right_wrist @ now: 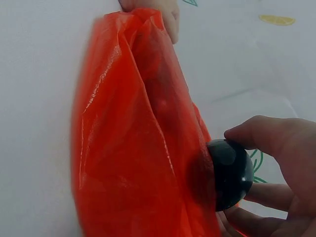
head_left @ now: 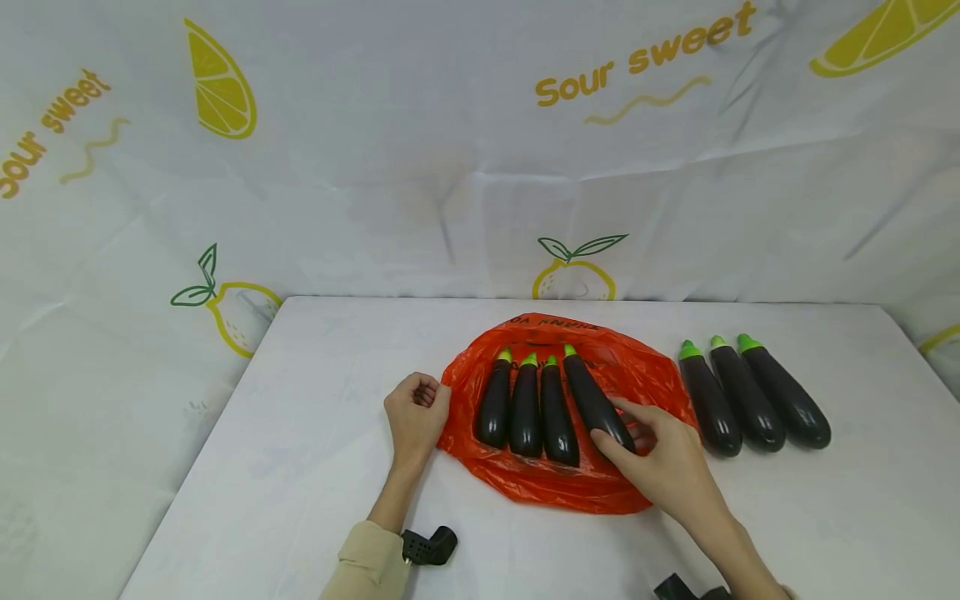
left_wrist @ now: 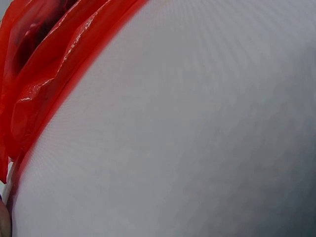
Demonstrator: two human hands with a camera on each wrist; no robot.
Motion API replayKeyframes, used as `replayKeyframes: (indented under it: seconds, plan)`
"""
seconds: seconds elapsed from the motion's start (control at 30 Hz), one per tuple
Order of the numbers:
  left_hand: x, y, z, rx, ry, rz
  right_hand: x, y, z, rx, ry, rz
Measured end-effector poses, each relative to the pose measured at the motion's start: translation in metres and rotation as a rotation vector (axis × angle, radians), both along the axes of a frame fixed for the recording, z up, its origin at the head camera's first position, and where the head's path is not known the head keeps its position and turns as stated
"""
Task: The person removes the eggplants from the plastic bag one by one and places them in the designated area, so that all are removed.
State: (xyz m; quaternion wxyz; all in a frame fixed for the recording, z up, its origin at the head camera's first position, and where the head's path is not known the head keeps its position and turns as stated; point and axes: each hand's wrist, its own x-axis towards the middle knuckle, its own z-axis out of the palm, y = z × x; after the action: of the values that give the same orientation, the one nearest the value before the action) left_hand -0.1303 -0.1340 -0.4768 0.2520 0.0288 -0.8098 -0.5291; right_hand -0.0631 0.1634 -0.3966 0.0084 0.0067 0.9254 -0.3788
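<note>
A red plastic bag (head_left: 495, 479) lies spread open on the table. Three dark eggplants (head_left: 526, 412) lie side by side in it, green stem ends pointing away. To their right is another eggplant (head_left: 596, 404), tilted; my right hand (head_left: 667, 467) grips its thick lower end between thumb and fingers. In the right wrist view that round end (right_wrist: 236, 173) shows beside the bag's raised near side (right_wrist: 133, 138). My left hand (head_left: 418, 417) pinches the bag's left edge with curled fingers. The left wrist view catches mostly tabletop and some bag (left_wrist: 54, 69).
Three more eggplants (head_left: 750, 400) lie side by side on the white table (head_left: 322, 400), right of the bag. Behind the table hangs a white cloth (head_left: 390, 167) printed with lemons and lettering. Dark wrist cameras (head_left: 430, 546) sit on both wrists.
</note>
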Motion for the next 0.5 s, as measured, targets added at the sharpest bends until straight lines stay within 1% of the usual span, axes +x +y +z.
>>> replayKeyframes:
  seconds: [0.3, 0.5]
  plan:
    - [-0.001, -0.001, -0.002, -0.007, 0.009, -0.004, 0.010, 0.008, 0.007, 0.003, 0.069, -0.006]
    - [-0.001, -0.001, -0.001, -0.016, 0.009, -0.002, 0.011, 0.017, 0.008, 0.010, 0.160, -0.022]
